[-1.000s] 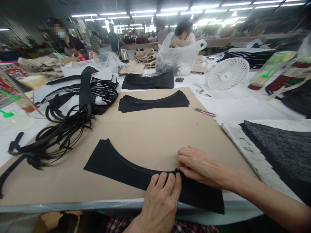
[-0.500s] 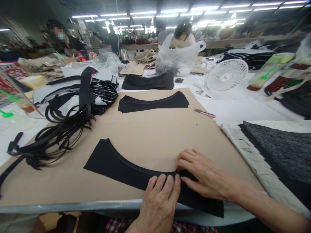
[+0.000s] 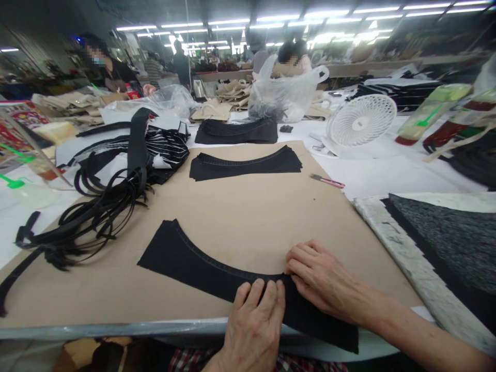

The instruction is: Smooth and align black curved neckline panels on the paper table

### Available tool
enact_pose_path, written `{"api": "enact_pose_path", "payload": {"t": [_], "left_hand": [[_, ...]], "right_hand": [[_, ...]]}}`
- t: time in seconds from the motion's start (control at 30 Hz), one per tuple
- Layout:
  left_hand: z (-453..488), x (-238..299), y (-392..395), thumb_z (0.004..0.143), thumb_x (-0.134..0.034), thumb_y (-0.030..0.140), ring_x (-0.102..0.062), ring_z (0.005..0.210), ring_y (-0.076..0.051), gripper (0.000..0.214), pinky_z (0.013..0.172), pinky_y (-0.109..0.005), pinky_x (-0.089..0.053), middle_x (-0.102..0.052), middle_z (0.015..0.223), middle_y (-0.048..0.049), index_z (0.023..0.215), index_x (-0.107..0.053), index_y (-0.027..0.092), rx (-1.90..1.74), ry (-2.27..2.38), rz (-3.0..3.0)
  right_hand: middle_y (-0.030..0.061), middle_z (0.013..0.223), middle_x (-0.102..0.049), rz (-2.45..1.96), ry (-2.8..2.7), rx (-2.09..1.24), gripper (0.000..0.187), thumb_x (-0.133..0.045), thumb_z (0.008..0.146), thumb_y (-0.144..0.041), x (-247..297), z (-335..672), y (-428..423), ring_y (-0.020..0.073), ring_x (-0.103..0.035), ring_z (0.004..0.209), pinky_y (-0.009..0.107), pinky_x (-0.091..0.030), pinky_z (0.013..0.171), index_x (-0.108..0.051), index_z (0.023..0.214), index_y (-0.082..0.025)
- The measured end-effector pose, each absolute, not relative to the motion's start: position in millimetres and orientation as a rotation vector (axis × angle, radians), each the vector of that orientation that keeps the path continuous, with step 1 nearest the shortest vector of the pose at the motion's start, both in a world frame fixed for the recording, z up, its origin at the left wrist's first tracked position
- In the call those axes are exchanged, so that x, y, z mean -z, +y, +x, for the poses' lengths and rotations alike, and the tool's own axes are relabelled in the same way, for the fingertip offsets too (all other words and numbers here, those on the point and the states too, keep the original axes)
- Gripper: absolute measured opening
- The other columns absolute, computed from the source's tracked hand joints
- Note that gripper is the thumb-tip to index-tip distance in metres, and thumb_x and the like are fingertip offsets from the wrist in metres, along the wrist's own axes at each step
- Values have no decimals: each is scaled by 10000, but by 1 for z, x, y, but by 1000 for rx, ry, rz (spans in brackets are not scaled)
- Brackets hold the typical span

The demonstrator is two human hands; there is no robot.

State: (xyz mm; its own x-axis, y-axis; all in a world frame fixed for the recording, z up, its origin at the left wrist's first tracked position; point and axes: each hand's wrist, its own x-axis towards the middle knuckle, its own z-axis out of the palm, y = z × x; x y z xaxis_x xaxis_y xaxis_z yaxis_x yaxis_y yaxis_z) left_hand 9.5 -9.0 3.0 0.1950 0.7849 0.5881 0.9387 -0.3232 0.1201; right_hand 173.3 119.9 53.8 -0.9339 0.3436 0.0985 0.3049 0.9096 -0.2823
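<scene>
A curved black fabric piece (image 3: 194, 268) with a narrow band along its inner edge lies on brown paper at the front of the table. Its right end hangs over the table edge. My left hand (image 3: 253, 320) rests on it with fingers laid flat and close together, tips near the curved edge. Just to the right, my right hand (image 3: 325, 276) is closed on that edge, fingers bent over it; the thumb tip is hidden. Farther back lies a small stack of similar black pieces (image 3: 244, 168), with another black stack (image 3: 236, 133) behind it.
Tangled black strips (image 3: 101, 217) lie at the left. Pink-handled thread snips (image 3: 327, 181) and a white fan (image 3: 362, 121) are at the right, near layered grey fabric (image 3: 445, 237). A plastic bag (image 3: 287, 90) stands behind; co-workers are in the background.
My right hand has shifted slightly right along the curved edge, and its thumb has tucked in. The fabric has turned slightly, its right end lower. My left hand has barely moved.
</scene>
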Motion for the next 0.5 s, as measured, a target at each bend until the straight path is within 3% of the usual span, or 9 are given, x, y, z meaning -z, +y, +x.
{"api": "enact_pose_path", "payload": {"t": [0.27,0.5], "left_hand": [[10,-5,-8,975,-250,165,-541,979,-204,434,882,-346,-329,-677,1046,-63,1188,-625,116,887,-1627,-2200],[10,4,-11,925,-306,105,-548,1002,-227,404,895,-370,-326,-664,1049,-109,1192,-608,68,965,-1654,-2201]], "right_hand": [[38,1012,-540,-641,-2838,-653,237,-549,798,-66,-72,173,117,227,-472,937,403,-329,868,-535,999,-190],[36,949,-539,-688,-2850,-616,107,-547,873,-95,-66,165,110,224,-473,897,390,-337,839,-540,922,-190]]}}
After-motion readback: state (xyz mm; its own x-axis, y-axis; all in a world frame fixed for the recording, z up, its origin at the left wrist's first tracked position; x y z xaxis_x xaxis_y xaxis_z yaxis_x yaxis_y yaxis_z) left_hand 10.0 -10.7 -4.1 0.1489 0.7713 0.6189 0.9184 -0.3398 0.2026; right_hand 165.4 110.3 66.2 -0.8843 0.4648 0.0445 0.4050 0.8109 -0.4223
